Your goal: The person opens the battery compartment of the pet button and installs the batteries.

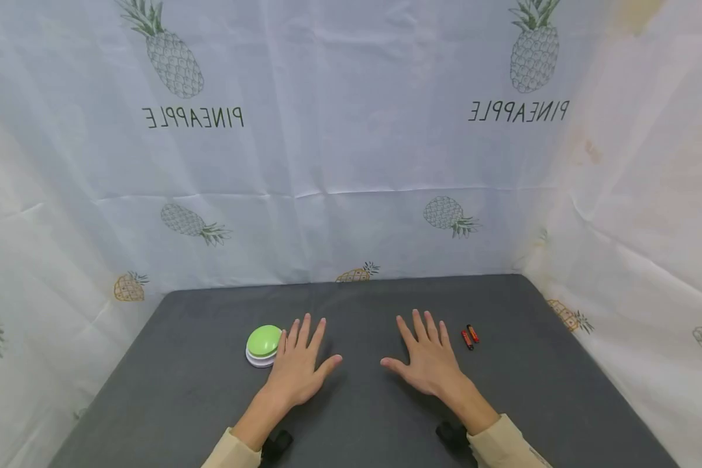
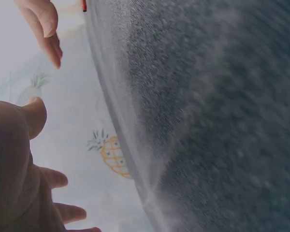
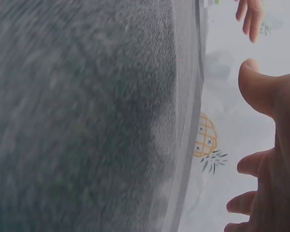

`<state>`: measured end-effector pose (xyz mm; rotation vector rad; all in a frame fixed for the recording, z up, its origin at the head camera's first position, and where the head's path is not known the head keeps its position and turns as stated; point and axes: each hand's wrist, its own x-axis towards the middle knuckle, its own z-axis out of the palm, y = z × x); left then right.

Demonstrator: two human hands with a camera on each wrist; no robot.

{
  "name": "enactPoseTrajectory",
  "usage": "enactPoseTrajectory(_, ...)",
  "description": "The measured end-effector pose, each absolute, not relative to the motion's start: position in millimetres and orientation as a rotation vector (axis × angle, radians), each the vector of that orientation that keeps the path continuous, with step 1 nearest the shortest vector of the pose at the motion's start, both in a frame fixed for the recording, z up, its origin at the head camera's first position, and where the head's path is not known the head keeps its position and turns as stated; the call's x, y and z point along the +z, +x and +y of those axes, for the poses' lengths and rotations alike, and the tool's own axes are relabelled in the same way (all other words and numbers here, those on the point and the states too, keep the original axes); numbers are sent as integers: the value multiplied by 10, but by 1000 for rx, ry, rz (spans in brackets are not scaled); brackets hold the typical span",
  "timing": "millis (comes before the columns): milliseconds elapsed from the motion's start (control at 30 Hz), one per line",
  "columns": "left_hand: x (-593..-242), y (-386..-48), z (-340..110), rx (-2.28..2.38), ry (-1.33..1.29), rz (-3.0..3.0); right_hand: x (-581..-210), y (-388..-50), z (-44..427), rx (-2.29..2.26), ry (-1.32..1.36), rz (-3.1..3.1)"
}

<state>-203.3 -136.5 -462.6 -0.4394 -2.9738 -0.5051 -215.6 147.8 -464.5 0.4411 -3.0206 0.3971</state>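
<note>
Both hands are spread, palms down, over the grey table in the head view, with nothing in them. The left hand (image 1: 297, 370) is just right of a round green-topped button (image 1: 264, 341) with a white base, its little finger overlapping the button's right edge; whether they touch I cannot tell. The right hand (image 1: 433, 364) is left of two small red and black batteries (image 1: 467, 339) (image 1: 473, 333) lying side by side. In the left wrist view the left hand (image 2: 24, 174) shows its thumb and fingers apart, as does the right hand (image 3: 273, 154) in the right wrist view.
The dark grey table (image 1: 363, 416) reaches back to a hanging white cloth (image 1: 351, 156) printed with pineapples, which also encloses both sides. Black wrist devices (image 1: 277, 446) show under both forearms, beside cream sleeves (image 1: 506, 445).
</note>
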Motion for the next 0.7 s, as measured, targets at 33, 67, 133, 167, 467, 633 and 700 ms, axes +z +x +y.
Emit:
enactPoseTrajectory(33, -4636, -2035, -1377, -498, -439, -2968, -4645, -2160, 1464, 395, 445, -3018)
enactPoseTrajectory(67, -4645, -2038, -1392, -501, -437, -2961, -4647, -2164, 1448, 401, 451, -3014)
enactPoseTrajectory(133, -4655, -2042, -1425, -495, -436, -2946, -4648, -2177, 1410, 408, 464, -3004)
enactPoseTrajectory(167, -4658, -2045, -1444, -501, -437, -2936, -4648, -2183, 1388, 418, 470, -2998)
enactPoseTrajectory(467, -4634, -2054, -1709, -600, -452, -2790, -4577, -2235, 1125, 546, 538, -2954)
enactPoseTrajectory(633, -4627, -2043, -1868, -657, -422, -2698, -4549, -2274, 988, 624, 573, -2937)
enactPoseTrajectory(700, -4623, -2040, -1935, -660, -395, -2670, -4540, -2285, 934, 659, 574, -2935)
